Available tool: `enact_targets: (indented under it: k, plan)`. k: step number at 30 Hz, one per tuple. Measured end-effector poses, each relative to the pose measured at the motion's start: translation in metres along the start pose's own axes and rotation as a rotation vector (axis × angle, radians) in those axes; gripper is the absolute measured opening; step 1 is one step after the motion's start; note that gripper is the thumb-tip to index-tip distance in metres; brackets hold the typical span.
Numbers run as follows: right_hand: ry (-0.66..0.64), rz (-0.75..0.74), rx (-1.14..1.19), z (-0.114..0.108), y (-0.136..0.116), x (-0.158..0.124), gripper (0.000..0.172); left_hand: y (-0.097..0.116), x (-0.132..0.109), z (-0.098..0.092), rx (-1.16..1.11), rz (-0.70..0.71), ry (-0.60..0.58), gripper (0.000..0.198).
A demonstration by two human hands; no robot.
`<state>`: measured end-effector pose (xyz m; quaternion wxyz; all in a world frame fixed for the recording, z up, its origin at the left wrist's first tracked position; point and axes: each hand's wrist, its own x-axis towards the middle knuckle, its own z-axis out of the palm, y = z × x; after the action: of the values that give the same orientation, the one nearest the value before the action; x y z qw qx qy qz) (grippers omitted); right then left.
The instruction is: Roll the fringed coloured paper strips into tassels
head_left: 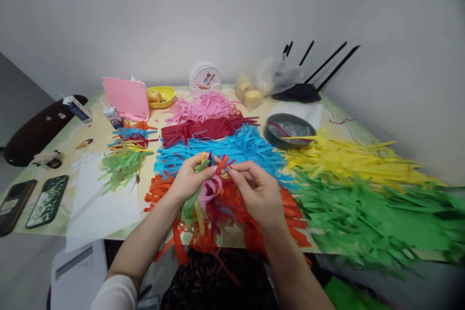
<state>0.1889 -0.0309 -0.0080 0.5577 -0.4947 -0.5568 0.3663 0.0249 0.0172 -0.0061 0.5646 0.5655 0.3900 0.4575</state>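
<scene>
Both hands work close together over the near side of the table (96,139), just above orange-red fringed paper (295,210). Left hand (192,178) clamped, thumb against fingers, round a multicoloured bundle (209,190) of paper strips: green, yellow, pink, with red and blue also showing. A pale pink strip curls in a loop below the grip; loose ends hang toward the table edge. Right hand (258,192) just beside it, thumb and forefinger pinched at the end of a red strip (222,163) that comes off the top of the bundle; exact contact slightly blurred.

Beyond the hands, fringed paper lies in bands: blue (250,147) nearest, then dark red (203,129), then pink (203,106). To the right, a yellow heap (341,157) and a green heap (363,213), the green spilling over the near edge. A dark round dish (271,139) beside the yellow heap holds clear plastic and a red strip.

Left side: a finished-looking tassel (123,163) of several colours, its green end on a white sheet (103,208). Two phones (47,202) near the left edge. Toward the wall, a yellow bowl (170,98) with fruit beside a pink stand (125,99).
</scene>
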Motion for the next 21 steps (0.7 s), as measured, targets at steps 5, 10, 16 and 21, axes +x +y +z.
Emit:
enact_targets:
  k: [5,10,16,21]
  plan:
    - [-0.126,0.11,0.091,0.0,0.005,0.001,0.024,0.0,-0.005,-0.002,0.111,0.028,-0.074,0.03]
    - [-0.181,0.219,0.307,-0.003,0.012,0.004,0.036,-0.002,-0.007,0.001,0.198,0.038,-0.151,0.024]
    - [0.077,0.175,0.357,-0.005,0.019,0.004,0.023,-0.006,-0.006,0.003,0.211,0.021,-0.113,0.022]
    - [0.461,-0.044,0.488,-0.018,0.002,0.005,0.022,-0.01,0.0,-0.002,0.071,-0.054,-0.074,0.024]
